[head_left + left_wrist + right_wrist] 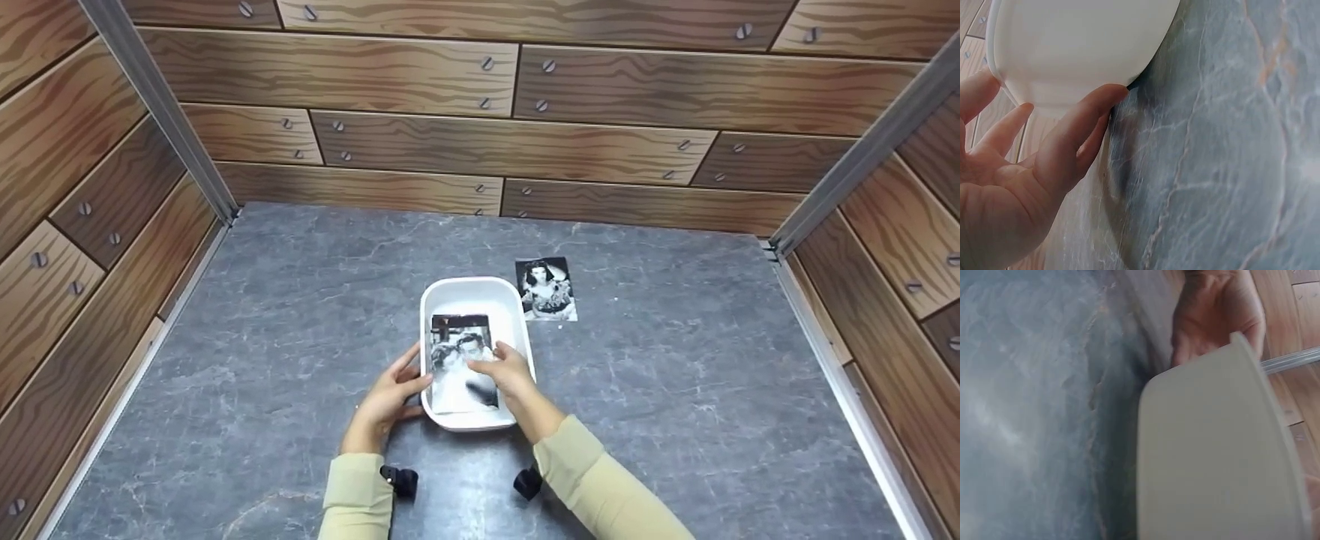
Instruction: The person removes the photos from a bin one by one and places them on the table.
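Note:
A white plastic tub [476, 289] with rounded corners stands on the table. Inside it lies a black-and-white photo [459, 397] of two people. My left hand [386, 397] grips the tub's left side, thumb at the rim; in the left wrist view, its fingers spread between rim and base. Reaching over the right rim, my right hand [517, 379] pinches the right edge of the photo, thumb on top. Most of its fingers are hidden in the right wrist view. A second black-and-white photo [551, 289], of one person, lies on the table beside the tub's far right.
The grey marbled tabletop [675, 375] spreads around the tub. Wood-patterned panels [420, 75] wall it in at the back and both sides, with metal posts [161, 112] in the corners. Black wrist devices [401, 481] hang near both cuffs.

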Tool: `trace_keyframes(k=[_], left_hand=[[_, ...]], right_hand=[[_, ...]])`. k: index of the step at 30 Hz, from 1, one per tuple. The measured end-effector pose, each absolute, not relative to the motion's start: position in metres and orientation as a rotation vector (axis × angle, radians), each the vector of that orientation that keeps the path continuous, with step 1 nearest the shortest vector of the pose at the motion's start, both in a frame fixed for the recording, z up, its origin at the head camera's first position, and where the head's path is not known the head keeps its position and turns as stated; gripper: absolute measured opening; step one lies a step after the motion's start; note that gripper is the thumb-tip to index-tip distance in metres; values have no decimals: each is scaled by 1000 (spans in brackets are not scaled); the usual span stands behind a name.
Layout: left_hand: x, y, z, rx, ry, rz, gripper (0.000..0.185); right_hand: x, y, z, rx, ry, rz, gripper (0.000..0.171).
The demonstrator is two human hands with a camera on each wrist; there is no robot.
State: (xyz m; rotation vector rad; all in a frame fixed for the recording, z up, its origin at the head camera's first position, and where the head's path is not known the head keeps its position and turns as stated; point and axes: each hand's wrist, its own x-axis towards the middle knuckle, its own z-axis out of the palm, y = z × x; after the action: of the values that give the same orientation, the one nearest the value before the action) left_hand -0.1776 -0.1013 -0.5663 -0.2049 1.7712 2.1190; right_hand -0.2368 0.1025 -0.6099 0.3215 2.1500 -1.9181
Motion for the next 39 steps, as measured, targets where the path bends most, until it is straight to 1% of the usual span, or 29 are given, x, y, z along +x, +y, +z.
trace_keyframes(k=[1,3,4,6,8,10,14,20,27,30,36,39], left_hand=[[-178,-101,-566,-204,1769,2121,68],[-178,-101,-566,-206,1766,2124,68],[-178,-101,-565,-208,1767,2125,68],[-177,-101,-566,-210,1768,2122,68],[-176,-102,-565,-211,1768,2122,68],[-176,-102,-565,-205,1761,2129,68],[-176,-103,-566,-198,1748,2133,69],[-176,-103,-568,-186,1729,2137,70],[-176,-103,-569,-167,1722,2151,70],[-176,-103,-569,-163,1730,2147,69],[-175,-103,-567,-168,1747,2136,70],[-175,-103,-567,-178,1756,2129,71]], right_hand=[[-242,102,-619,321,2177,-1889,89],[-245,100,-618,349,2235,-1809,87],[-245,97,-612,370,2272,-1756,85],[-235,89,-584,440,2326,-1625,80],[-226,86,-566,463,2375,-1542,77],[-220,84,-555,474,2396,-1509,74],[-212,84,-547,454,2364,-1573,74],[-209,88,-548,363,2286,-1711,78],[-208,92,-544,273,2257,-1827,74],[-207,92,-542,204,2290,-1808,77],[-204,88,-544,95,2233,-1803,97],[-203,88,-545,51,2212,-1820,102]])
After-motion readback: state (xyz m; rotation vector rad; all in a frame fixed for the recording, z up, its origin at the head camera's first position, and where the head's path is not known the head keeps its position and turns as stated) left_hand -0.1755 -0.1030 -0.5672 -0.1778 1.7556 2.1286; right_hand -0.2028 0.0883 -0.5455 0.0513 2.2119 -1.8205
